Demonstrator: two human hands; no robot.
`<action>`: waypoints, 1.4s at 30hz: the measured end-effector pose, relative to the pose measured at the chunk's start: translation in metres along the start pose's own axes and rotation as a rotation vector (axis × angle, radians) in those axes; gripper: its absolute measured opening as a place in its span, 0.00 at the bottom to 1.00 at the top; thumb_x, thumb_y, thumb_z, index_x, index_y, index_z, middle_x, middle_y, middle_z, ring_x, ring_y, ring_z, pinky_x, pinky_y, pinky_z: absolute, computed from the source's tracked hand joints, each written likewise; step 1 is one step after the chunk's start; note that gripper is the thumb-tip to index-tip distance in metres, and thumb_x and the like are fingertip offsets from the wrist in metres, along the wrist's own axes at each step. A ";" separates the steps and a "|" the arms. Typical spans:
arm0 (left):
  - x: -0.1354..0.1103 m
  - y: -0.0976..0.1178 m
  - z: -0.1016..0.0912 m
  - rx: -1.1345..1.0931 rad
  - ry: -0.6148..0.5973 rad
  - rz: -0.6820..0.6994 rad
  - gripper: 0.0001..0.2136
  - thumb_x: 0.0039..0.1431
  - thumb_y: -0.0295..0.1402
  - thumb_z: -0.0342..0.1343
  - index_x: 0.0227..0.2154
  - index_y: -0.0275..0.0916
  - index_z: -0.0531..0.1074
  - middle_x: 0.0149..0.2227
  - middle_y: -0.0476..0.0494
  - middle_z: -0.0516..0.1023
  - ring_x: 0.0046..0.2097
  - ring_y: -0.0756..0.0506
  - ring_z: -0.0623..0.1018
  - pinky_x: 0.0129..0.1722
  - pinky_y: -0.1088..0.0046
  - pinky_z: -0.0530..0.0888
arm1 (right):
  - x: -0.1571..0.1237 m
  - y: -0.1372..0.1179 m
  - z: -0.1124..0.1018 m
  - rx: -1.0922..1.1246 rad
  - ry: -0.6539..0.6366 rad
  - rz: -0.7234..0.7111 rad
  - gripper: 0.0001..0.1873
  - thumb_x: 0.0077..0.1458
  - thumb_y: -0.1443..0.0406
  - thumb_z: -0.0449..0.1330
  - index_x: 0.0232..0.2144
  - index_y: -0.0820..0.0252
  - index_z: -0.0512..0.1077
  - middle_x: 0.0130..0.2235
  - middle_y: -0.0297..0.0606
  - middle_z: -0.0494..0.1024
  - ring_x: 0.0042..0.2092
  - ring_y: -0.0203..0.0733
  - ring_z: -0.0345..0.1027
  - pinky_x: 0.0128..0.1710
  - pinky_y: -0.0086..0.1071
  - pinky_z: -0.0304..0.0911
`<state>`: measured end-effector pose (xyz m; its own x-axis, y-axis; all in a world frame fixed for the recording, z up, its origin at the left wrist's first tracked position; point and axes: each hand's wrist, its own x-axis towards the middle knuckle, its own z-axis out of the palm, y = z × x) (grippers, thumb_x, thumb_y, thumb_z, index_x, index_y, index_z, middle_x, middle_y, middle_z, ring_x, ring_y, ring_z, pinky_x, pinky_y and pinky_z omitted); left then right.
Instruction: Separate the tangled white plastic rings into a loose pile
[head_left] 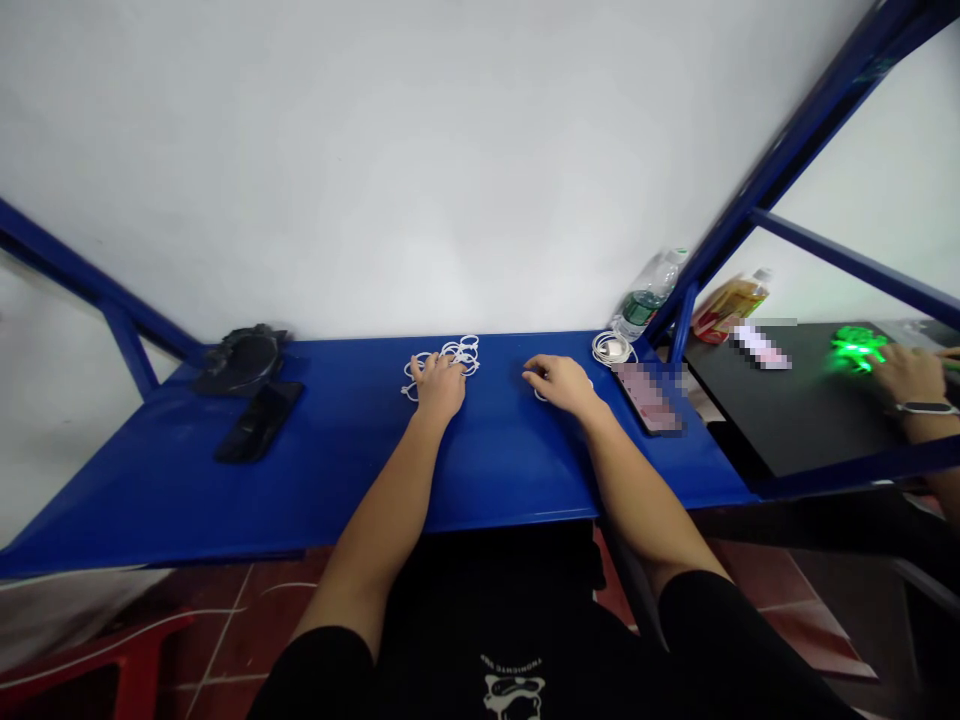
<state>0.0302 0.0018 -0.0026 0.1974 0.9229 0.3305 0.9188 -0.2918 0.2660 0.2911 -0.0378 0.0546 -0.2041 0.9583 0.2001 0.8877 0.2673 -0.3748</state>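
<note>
My left hand (441,387) lies palm down on a cluster of white cable-tie loops (469,345), its fingers spread over them. Several loops show beyond the fingertips and to the left. Farther right on the same blue table (495,460), my right hand (562,382) rests with fingers bent and a gap between thumb and forefinger. Small bits of a white loop (539,396) peek out from under it. The palm hides the rest of that loop, and no firm hold on it shows.
A coiled white cable with a charger (613,349), a phone (649,398) and a water bottle (646,298) stand right of my hands. At left lie a black phone (259,422) and a black bundle (244,360). Blue frame bars flank the table. Another person's hand (911,378) works at the right.
</note>
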 end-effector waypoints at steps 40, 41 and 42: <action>-0.007 0.037 -0.027 -0.274 0.218 0.414 0.10 0.70 0.34 0.55 0.40 0.46 0.83 0.64 0.43 0.74 0.63 0.38 0.73 0.62 0.52 0.68 | -0.002 -0.018 0.023 0.674 0.064 -0.103 0.28 0.73 0.49 0.48 0.62 0.58 0.69 0.41 0.41 0.83 0.33 0.40 0.75 0.39 0.36 0.71; -0.008 0.039 -0.027 -0.278 0.233 0.467 0.10 0.71 0.34 0.55 0.40 0.47 0.83 0.63 0.44 0.76 0.62 0.39 0.74 0.61 0.53 0.69 | 0.000 -0.018 0.024 0.779 0.070 -0.082 0.29 0.71 0.47 0.49 0.60 0.58 0.72 0.40 0.40 0.82 0.31 0.39 0.74 0.37 0.35 0.71; -0.009 0.042 -0.026 -0.280 0.248 0.515 0.10 0.71 0.33 0.55 0.40 0.47 0.83 0.62 0.45 0.77 0.61 0.39 0.75 0.60 0.54 0.70 | 0.001 -0.018 0.024 0.877 0.071 -0.063 0.29 0.69 0.45 0.51 0.57 0.58 0.74 0.39 0.39 0.82 0.29 0.38 0.73 0.34 0.34 0.71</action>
<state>0.0578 -0.0254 0.0289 0.4740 0.5711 0.6702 0.5962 -0.7683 0.2329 0.2645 -0.0393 0.0398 -0.1898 0.9383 0.2891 0.2333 0.3291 -0.9150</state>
